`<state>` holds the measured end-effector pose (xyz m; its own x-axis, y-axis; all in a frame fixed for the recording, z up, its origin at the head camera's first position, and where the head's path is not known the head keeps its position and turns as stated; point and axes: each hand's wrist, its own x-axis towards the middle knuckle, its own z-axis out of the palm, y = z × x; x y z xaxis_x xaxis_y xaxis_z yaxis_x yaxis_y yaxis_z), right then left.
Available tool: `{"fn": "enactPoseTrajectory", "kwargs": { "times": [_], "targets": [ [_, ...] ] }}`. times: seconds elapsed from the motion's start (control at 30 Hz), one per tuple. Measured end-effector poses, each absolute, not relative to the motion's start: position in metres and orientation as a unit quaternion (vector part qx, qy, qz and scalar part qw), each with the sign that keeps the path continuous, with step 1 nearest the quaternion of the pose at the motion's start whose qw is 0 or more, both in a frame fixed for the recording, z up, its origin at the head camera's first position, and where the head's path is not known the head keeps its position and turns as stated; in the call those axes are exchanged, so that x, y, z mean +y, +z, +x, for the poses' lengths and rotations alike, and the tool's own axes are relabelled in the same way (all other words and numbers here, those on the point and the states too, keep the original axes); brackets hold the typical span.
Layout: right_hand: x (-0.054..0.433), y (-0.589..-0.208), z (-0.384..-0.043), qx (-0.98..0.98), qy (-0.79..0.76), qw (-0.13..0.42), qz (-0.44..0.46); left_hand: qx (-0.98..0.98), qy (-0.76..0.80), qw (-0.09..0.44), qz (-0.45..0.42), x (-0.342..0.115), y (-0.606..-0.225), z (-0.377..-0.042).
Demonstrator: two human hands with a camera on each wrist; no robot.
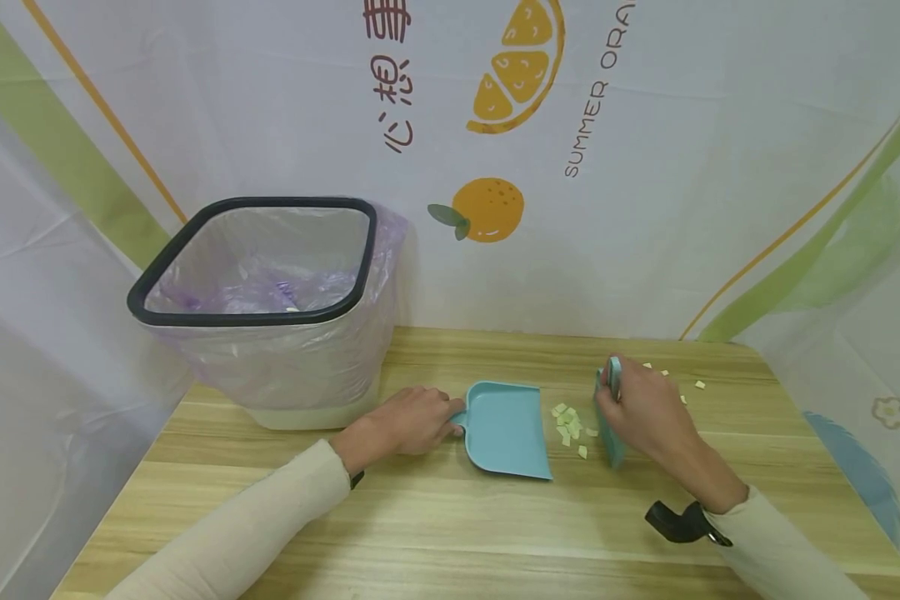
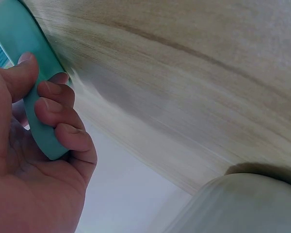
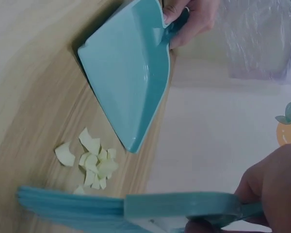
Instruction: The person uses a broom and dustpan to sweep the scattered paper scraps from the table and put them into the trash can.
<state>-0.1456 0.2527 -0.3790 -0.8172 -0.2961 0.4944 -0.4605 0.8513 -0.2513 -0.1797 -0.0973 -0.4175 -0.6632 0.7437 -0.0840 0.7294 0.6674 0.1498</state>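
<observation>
A blue-green dustpan (image 1: 504, 429) lies on the wooden table, its open edge facing right. My left hand (image 1: 420, 419) grips its handle (image 2: 47, 121), fingers curled around it in the left wrist view. In my right hand (image 1: 648, 412) is a small matching hand brush (image 3: 179, 206), held upright with its bristles (image 3: 70, 206) down at the table. Between dustpan and brush lies a small pile of pale yellow-green scraps (image 1: 567, 422). The right wrist view shows these scraps (image 3: 97, 162) just off the dustpan's lip, with the pan itself bare.
A white bin (image 1: 311, 417) with a black rim and a clear purplish bag stands at the table's back left. A few loose scraps (image 1: 700, 384) lie beyond my right hand. A printed curtain (image 1: 645, 250) hangs behind the wooden table (image 1: 435, 533).
</observation>
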Motion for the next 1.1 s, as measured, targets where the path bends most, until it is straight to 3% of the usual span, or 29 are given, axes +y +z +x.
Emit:
{"fn": "enactPoseTrajectory", "kwargs": {
  "times": [0.5,1.1],
  "targets": [
    [0.234,-0.382,-0.152,-0.929,0.217,0.251,0.166,0.914,0.054,0.073,0.396,-0.096,-0.416,-0.179],
    [0.243,-0.374,-0.149,-0.942,0.194,0.213,0.171,0.914,0.056,0.077,0.395,-0.096,-0.417,-0.18]
  ]
}}
